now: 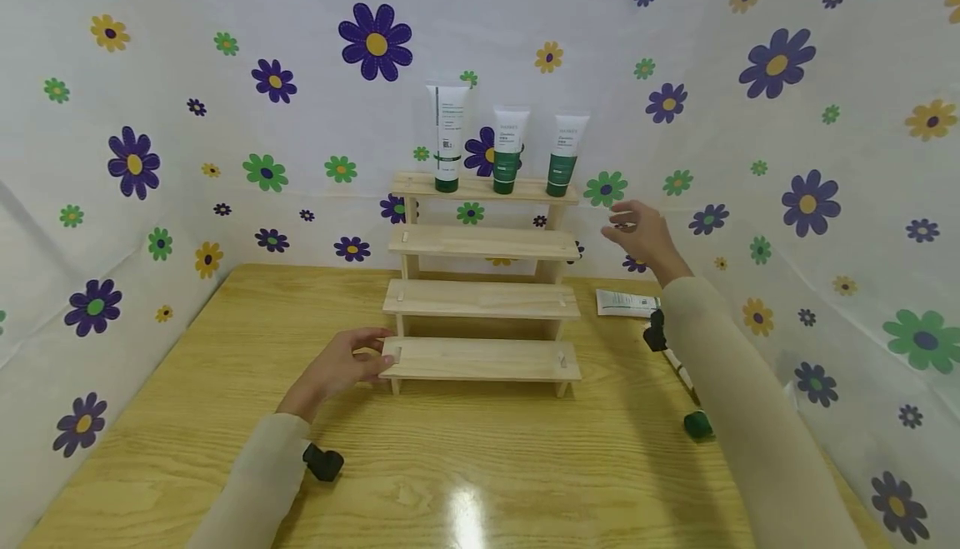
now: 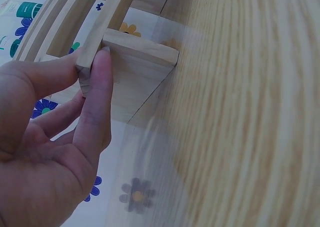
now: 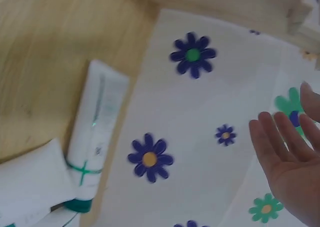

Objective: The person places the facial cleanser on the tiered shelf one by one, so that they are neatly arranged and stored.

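Note:
A four-step wooden display rack (image 1: 480, 357) stands on the table near the back wall. My left hand (image 1: 351, 361) pinches the left end of its lowest shelf; in the left wrist view the thumb and a finger (image 2: 97, 97) close on the board's end. On the top shelf a tall white tube (image 1: 448, 132) and two smaller white-and-green tubes (image 1: 506, 149) stand upright on their caps. My right hand (image 1: 641, 232) hangs in the air right of the rack, holding nothing, fingers loosely bent. The right wrist view shows that hand (image 3: 292, 167) apart from everything.
A white tube (image 1: 626, 303) lies on the table right of the rack. More tubes (image 3: 30, 182) lie nearer, partly hidden by my right forearm, with a green cap (image 1: 697, 425) showing. Flower-patterned sheeting (image 1: 300, 132) walls the table at the back and sides.

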`<state>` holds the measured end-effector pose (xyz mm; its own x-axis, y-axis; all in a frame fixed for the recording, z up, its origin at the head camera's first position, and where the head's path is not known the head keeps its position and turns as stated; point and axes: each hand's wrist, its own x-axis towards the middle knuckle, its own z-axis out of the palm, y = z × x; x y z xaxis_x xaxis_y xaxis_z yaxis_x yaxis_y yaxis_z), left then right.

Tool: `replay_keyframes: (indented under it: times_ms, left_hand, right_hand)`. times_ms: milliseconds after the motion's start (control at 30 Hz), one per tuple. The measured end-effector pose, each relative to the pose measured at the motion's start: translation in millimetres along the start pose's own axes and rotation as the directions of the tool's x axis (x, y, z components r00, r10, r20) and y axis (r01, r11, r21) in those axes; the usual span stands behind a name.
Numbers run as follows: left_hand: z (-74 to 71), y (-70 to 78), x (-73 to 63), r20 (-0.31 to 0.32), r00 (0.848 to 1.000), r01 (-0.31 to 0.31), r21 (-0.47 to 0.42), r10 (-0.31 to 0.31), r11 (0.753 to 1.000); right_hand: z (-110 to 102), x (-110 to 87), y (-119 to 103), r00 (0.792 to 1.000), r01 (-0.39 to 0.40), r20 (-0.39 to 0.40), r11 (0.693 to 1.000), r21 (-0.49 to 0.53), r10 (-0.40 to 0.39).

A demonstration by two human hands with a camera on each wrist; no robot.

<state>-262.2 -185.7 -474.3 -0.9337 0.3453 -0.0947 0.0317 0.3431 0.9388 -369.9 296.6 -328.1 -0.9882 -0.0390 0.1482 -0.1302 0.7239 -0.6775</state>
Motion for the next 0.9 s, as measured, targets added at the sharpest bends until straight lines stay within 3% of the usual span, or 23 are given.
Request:
replay_keyframes:
  times_ms: [200,433,633,900]
  left_hand:
    - [-0.3,-1.8,-0.1,0.002,1.000,-0.002,-0.017,0.002,1.000]
    - [-2.4,-0.4,-0.4,-0.013,1.000,0.013,-0.010,-0.013,1.000]
    - [-2.4,0.1,-0.8,0.006,1.000,-0.001,-0.015,0.001,1.000]
    - [-2.3,-0.8,-1.4,-0.003,1.000,0.009,-0.020,-0.009,1.000]
  right_hand:
    - [5,-12.6,38,0.992,0.021,0.126,0.988,-0.151,-0.002]
    - [5,-21.1,72,0.986,0.067,0.166,0.958,-0.279,-0.020]
    - [5,-27.0,91,0.976,0.020,0.211,0.941,-0.338,0.055]
    - [8,-33.7,111,0.967,-0.063,0.210,0.937,-0.344,0.142]
